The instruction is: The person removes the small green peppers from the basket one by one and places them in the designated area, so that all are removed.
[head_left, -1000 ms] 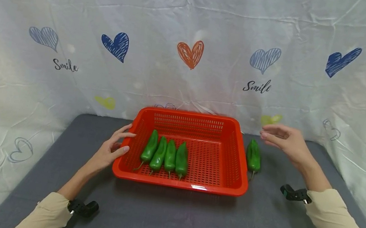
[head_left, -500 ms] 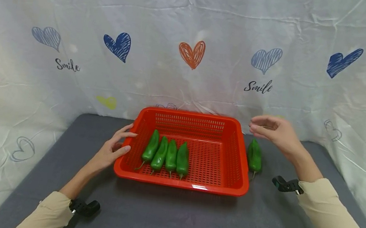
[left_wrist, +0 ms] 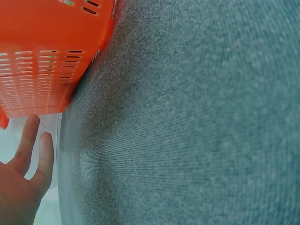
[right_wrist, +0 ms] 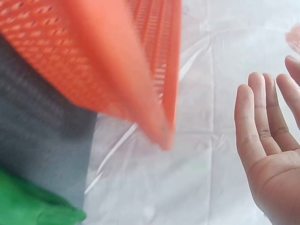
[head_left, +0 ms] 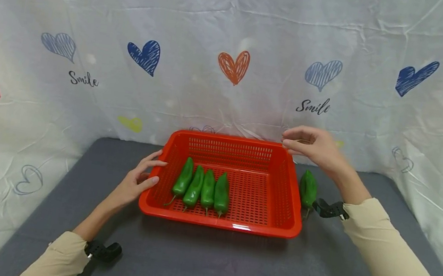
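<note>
left of centre: our left hand (head_left: 134,181), fingers spread, touches basket (head_left: 219,224) | right of centre: our right hand (head_left: 315,146), wide, empty | dipping low, we could bump it, rolling peppers (head_left: 208,190)

A curtained-off desk space resembling a small recording booth; whether in a home, lab or office cannot be told. A creased, slightly shiny white sheet (head_left: 276,27), printed with scribbled orange, blue and yellow hearts (head_left: 143,56) and the black script word "Smile" (head_left: 313,105), surrounds a round-cornered desk covered in dark grey woven cloth (head_left: 202,268). Small black cameras (head_left: 103,251) are strapped at both wrists.
</note>
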Available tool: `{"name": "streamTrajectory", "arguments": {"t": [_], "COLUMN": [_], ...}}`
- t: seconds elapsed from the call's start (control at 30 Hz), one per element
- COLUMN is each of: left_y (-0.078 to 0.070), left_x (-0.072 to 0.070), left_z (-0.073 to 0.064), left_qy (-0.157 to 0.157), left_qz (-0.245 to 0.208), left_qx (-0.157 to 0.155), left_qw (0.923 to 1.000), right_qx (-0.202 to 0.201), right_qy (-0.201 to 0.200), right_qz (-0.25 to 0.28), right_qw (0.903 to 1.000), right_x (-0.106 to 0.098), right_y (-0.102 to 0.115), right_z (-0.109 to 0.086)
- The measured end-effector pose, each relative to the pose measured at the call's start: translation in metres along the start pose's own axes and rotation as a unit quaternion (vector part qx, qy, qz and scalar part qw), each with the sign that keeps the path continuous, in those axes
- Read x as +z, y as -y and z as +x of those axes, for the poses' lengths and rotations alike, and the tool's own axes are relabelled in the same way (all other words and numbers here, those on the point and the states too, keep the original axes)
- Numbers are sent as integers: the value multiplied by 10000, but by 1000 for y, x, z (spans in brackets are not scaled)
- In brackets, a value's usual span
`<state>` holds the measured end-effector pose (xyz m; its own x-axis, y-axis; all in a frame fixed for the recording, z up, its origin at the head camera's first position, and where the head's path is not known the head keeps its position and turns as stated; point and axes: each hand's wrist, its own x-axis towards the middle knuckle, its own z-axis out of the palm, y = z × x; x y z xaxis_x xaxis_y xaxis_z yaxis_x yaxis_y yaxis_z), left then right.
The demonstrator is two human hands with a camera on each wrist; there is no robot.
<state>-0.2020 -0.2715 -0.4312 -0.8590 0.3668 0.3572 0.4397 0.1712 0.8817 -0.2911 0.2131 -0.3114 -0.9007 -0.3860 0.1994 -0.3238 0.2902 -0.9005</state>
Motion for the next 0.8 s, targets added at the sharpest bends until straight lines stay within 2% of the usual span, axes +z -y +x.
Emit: {"name": "streamTrajectory", "arguments": {"t": [0.2,0.47,0.8], "left_y": [2,1,-1], "left_x": [-1,-1,0], "left_z": [1,0,1], "left_qy": [22,-4,1], "left_qz": [-25,21,-62], "left_qx": [-13,57,8], "left_qw": [10000,10000,10000], "right_qx": [-192,-354,-505], "right_qy": [203,535,775], "right_qz": [36,652,766], "right_qw": [9996,9958,9928], "right_x": [14,36,61], "right_y": [12,24,30], "right_z": [16,33,48]}}
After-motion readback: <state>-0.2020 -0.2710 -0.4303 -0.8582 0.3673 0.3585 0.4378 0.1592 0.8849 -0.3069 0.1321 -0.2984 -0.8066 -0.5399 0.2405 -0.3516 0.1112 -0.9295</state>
